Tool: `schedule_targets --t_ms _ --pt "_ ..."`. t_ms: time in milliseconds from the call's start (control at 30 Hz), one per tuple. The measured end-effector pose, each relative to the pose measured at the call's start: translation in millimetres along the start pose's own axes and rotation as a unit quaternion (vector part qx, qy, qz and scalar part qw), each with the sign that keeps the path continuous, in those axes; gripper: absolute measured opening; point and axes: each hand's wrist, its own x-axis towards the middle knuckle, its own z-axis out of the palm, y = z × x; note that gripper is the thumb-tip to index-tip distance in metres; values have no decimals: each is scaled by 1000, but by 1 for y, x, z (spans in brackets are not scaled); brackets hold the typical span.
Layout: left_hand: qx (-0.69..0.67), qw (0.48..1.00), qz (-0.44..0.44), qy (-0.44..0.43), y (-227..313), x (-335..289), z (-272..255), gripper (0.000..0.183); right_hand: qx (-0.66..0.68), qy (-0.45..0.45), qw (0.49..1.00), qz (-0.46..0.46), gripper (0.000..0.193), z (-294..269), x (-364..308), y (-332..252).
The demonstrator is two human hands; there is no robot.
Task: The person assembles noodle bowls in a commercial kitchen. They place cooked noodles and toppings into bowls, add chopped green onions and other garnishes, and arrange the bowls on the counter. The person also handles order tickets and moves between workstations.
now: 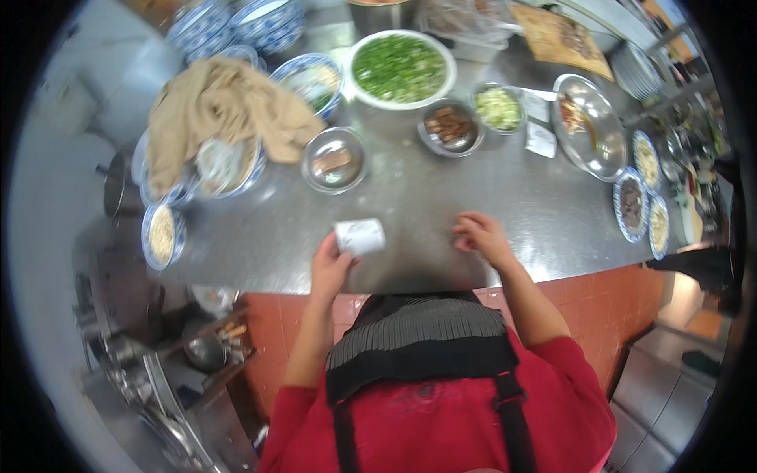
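My left hand [330,266] is closed on the edge of a small white paper slip [360,236] with dark marks, above the near part of the steel table [410,189]. To its right, my right hand [479,236] hovers with loosely bent fingers a little apart, and nothing shows in them. Beyond the slip stands a metal bowl [334,161] with a flat brownish piece in it. Another metal bowl [451,128] farther right holds brown chunks. Beside that one is a bowl of pale green chopped vegetable [498,109].
A white bowl of chopped greens [400,69] stands at the back. Tan cloth [229,110] covers dishes at left, near stacked bowls [268,22]. On the right are paper slips [540,139], a large steel bowl [591,130], several patterned plates [631,203] and a cutting board [560,38].
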Motion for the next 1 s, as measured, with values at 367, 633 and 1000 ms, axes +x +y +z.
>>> schedule_targets --t_ms 367,633,1000 --pt "417 891 173 51 -7 19 -16 40 6 152 988 1 29 3 -58 37" --pt "549 773 299 106 7 -3 -17 51 13 144 989 -26 28 -2 -56 39" --pt "471 869 110 100 -43 -109 12 43 -172 -40 960 -218 33 -26 14 -35"
